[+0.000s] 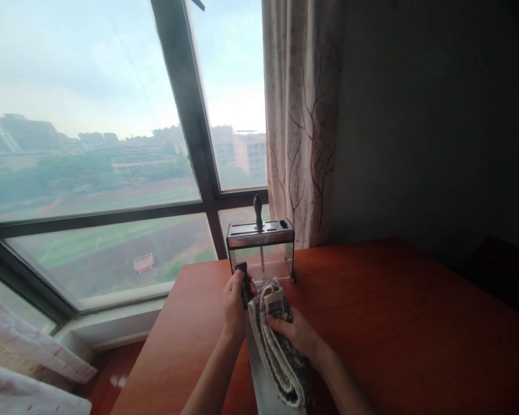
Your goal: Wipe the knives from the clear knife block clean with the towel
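My left hand (pixel 234 300) is closed around the black handle of a knife (pixel 256 372). The knife's broad grey blade points back toward me, and its tip runs out of the bottom of the view. In my right hand (pixel 297 334) is a thick folded grey-and-white towel (pixel 270 346), pinched with the thumb on top. It lies over the blade and hides much of it; how firmly it touches the metal I cannot tell. Just beyond both hands stands a clear-sided knife block (pixel 260 235) with a slotted metal top. A dark-handled rod (pixel 258 212) stands upright in it.
A reddish-brown wooden table (pixel 372 311) spreads under my hands and to the right. Large windows (pixel 112 173) with dark frames rise at the left and ahead. A patterned curtain (pixel 303 127) hangs behind the table, and another curtain (pixel 30 369) is at lower left.
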`<state>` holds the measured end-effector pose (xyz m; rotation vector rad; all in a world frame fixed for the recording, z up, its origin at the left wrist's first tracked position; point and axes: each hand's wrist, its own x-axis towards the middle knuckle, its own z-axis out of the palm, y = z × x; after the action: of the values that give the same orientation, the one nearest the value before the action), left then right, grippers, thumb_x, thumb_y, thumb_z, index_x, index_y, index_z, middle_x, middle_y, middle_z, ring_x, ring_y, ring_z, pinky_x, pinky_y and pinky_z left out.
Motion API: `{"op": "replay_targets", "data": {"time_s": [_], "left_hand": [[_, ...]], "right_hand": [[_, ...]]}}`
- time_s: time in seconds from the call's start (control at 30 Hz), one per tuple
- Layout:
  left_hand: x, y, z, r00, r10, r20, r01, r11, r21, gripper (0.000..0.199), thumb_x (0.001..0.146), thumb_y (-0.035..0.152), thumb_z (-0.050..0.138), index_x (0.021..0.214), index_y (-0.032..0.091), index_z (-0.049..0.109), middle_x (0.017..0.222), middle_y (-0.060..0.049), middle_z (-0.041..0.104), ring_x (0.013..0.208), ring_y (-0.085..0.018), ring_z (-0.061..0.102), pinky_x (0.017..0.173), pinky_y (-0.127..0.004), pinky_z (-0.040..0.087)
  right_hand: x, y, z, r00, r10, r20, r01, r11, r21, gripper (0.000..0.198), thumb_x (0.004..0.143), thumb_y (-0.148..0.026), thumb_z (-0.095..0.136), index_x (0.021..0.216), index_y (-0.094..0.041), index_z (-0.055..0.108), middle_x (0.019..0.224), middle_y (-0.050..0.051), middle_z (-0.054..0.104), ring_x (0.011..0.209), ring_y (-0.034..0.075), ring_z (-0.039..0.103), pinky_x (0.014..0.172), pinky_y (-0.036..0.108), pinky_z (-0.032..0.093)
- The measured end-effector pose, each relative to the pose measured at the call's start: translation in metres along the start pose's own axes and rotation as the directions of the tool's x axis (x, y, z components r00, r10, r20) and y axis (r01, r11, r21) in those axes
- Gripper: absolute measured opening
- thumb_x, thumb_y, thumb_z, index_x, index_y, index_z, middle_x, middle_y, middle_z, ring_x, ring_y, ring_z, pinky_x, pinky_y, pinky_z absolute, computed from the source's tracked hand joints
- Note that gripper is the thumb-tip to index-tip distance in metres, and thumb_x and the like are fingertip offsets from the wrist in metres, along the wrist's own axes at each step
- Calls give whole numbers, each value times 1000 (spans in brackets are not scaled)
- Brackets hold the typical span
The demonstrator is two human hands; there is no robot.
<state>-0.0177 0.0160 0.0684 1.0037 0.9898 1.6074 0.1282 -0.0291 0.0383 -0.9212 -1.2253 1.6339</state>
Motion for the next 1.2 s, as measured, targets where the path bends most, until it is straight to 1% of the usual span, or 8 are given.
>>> {"op": "replay_targets", "data": {"time_s": [0.17,0.3,0.4,0.67,0.9,1.03,1.13,1.2], "left_hand": [[-2,-3,-1,1000,-8,0,8,1000,-7,39,83,53,56,71,16,60,55,2,54,47,-11,45,48,-22,38],[5,-1,-10,998,28,-55,-26,999,28,40,83,54,56,71,16,59,52,3,53,45,-10,43,45,-21,35],[10,4,-18,992,72,-102,-66,996,62,37,83,52,56,73,16,60,54,3,54,48,-10,46,47,-21,36],[20,18,-34,972,81,-222,-90,996,-29,35,82,49,56,76,16,61,52,2,55,47,-10,48,46,-20,37],[30,24,-54,952,137,-275,-171,980,-103,34,83,49,56,80,15,61,55,2,56,47,-9,46,43,-19,34],[33,27,-58,918,148,-367,-229,956,-186,34,83,48,58,78,14,61,54,2,55,49,-9,48,47,-18,37],[31,24,-57,881,115,-459,-253,934,-252,31,80,46,61,77,15,59,56,3,56,51,-9,50,49,-19,39],[29,21,-55,888,78,-453,-233,926,-297,29,78,44,64,77,15,60,60,3,57,55,-10,52,52,-19,41]], "right_hand": [[-1,0,2,999,-41,-17,41,999,13,44,71,-52,72,96,-15,69,89,4,70,89,24,62,84,35,45],[1,6,8,998,-45,-51,46,999,22,49,69,-52,75,101,-15,68,94,5,71,92,25,62,87,37,45],[2,10,11,999,-47,-20,47,998,29,52,67,-51,76,104,-16,68,94,5,70,92,25,62,88,37,45],[-3,6,7,984,-38,172,43,999,-24,48,68,-44,76,107,-17,69,96,3,69,90,22,62,87,34,45],[-9,-2,-3,931,29,364,-13,999,-46,48,59,-34,82,102,-17,69,93,1,68,82,18,60,79,29,45],[-9,2,-5,968,-84,238,100,994,-53,36,65,-34,79,94,-15,69,85,1,67,74,16,59,72,27,44],[-6,7,-11,985,-172,14,172,983,-61,30,70,-38,74,90,-16,68,81,1,67,72,17,59,70,28,45],[-3,10,-19,968,-194,-156,186,980,-67,29,70,-40,74,84,-17,66,77,2,67,69,18,59,67,29,46]]}}
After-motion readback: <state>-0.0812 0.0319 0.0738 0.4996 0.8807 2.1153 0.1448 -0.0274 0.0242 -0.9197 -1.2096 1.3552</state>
